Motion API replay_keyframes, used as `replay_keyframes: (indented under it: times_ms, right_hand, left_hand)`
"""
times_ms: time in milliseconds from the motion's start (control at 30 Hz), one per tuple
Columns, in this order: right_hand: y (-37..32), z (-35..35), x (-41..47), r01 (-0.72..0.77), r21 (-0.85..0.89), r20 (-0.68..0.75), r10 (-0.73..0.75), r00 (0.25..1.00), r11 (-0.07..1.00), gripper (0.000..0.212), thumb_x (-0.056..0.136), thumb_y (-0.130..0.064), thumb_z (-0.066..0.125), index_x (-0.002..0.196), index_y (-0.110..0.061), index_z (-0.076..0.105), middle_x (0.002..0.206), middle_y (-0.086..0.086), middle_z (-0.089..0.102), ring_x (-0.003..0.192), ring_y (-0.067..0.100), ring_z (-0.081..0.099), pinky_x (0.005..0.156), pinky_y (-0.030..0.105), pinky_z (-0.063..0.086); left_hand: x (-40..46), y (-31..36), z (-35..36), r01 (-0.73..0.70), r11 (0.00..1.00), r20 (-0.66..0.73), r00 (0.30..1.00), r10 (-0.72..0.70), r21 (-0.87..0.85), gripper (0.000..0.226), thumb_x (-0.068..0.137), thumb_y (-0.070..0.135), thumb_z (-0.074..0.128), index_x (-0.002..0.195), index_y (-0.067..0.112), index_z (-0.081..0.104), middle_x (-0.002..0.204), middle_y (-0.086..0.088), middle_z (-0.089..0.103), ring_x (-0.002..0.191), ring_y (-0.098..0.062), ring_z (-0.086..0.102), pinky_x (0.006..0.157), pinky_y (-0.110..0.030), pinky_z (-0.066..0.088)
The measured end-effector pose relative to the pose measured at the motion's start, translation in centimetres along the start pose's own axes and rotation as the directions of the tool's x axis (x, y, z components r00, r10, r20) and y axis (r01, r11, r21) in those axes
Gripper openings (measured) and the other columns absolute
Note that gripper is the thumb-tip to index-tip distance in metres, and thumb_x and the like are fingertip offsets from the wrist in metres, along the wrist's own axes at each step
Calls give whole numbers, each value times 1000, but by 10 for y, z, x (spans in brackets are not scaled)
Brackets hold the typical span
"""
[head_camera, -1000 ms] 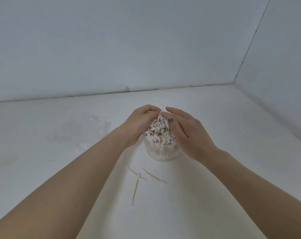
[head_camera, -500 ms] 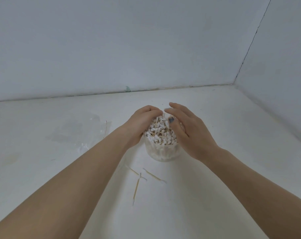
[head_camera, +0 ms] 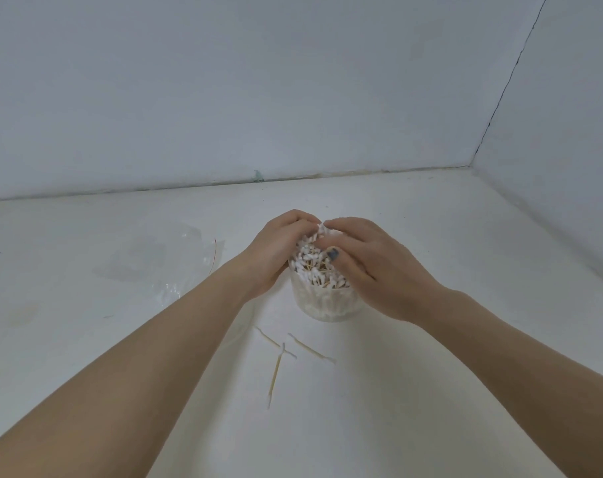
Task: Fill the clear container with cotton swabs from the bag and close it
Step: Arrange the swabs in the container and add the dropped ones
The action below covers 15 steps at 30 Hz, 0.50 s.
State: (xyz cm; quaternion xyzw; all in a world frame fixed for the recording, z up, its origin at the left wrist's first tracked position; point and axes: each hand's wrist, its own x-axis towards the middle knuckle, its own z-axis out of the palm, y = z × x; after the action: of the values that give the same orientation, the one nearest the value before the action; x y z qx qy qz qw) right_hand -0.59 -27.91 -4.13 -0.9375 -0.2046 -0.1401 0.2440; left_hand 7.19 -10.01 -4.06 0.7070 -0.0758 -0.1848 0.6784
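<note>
Three loose cotton swabs (head_camera: 282, 357) lie nearest on the white surface (head_camera: 414, 391), two of them crossing, just in front of the clear container (head_camera: 324, 303). The container stands upright, packed with swabs, and a heap of cotton swabs (head_camera: 312, 267) mounds above its rim. The left hand (head_camera: 274, 251) and right hand (head_camera: 372, 267) cup that heap from either side, fingers curled around it and meeting over the top. Further left, the crumpled clear plastic bag (head_camera: 162, 263) lies flat. Grey walls (head_camera: 258, 91) stand behind.
</note>
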Motion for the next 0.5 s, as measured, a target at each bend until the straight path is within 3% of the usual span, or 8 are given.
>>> replay_keyframes:
  times_ms: [167,367,500]
  right_hand:
    - [-2,-6,6,36,-128,24,-33,999,991,44,103,-40,27,124,-23,62,133,-7,56,122,15,52,95,33,47]
    - [0,-3,-2,-20,-18,-59,19,998,1000,35,105,-31,35,116,-17,64,127,-5,59,116,9,53,94,17,39]
    - [-1,0,-3,-53,-11,-96,52,994,999,25,105,-23,41,104,-11,62,125,-1,59,110,11,54,88,21,42]
  left_hand:
    - [3,7,3,21,999,-18,1000,-20,42,14,94,20,59,100,14,70,99,-5,71,94,-22,69,86,-40,54]
    - [4,6,3,-5,997,-13,1000,6,83,7,96,15,60,95,16,66,99,-7,67,90,-22,65,82,-38,51]
    - [1,4,2,-42,991,-13,999,44,125,12,97,13,57,100,15,68,102,-7,68,91,-21,66,82,-38,52]
